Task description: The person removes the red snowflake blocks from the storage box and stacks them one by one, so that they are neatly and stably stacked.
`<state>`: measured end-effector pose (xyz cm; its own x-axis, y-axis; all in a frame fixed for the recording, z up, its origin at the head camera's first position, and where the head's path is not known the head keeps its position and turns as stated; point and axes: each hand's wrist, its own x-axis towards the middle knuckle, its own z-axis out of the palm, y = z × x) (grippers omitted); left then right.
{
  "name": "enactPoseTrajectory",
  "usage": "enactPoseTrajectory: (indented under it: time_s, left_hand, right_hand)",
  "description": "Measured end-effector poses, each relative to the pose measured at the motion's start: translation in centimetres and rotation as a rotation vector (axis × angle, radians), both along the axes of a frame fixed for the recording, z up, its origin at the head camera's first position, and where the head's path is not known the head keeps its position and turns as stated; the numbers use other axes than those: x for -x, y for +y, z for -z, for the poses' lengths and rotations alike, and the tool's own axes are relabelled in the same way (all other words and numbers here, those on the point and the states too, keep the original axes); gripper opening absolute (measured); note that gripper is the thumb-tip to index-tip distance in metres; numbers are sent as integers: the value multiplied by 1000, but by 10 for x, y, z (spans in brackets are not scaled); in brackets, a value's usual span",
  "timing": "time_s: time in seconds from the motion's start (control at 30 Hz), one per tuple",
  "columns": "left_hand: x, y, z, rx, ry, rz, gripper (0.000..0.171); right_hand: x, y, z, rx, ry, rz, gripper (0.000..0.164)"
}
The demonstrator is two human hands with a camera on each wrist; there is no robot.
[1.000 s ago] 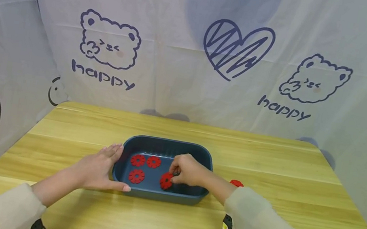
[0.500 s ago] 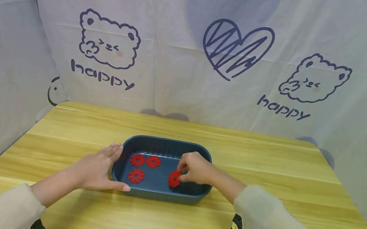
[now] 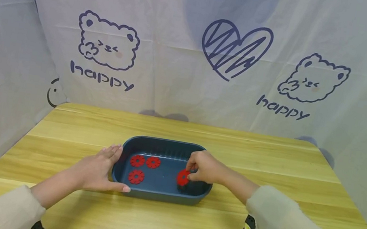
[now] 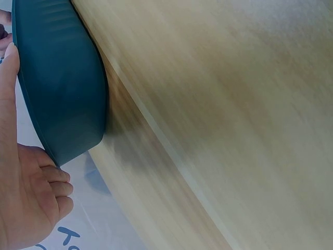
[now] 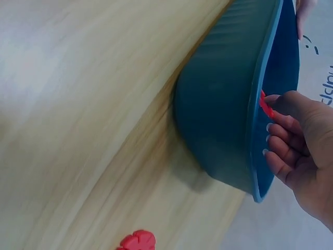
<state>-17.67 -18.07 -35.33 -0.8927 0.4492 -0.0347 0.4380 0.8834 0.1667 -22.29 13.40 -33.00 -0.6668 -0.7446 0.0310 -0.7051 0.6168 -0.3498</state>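
The right hand (image 3: 205,167) pinches a red notched disc (image 3: 182,177) between thumb and fingers, holding it tilted on edge within the right part of a dark blue tub (image 3: 163,197); whether its lower edge touches the floor of the tub, I cannot tell. The left hand (image 3: 99,169) rests against the tub's left end, thumb spread apart from the fingers and laid along the near side. Three more red discs lie flat in the left half, a pair side by side (image 3: 153,162) farther back and a single one (image 3: 136,176) nearer. The tub stands on a wooden desk (image 3: 287,163), where the right wrist view shows another red piece (image 5: 138,240) outside it.
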Motion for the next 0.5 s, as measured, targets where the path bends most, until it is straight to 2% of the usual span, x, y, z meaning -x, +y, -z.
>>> enactPoseTrajectory:
  time_s: [0.2, 0.5]
  left_hand:
    - [0, 0, 4, -4, -7, -10, 116]
    - [-1, 0, 1, 4, 2, 0, 114]
  right_hand:
    - [-2, 14, -4, 34, -55, 72, 12]
    - [-6, 33, -9, 97, -57, 136, 11]
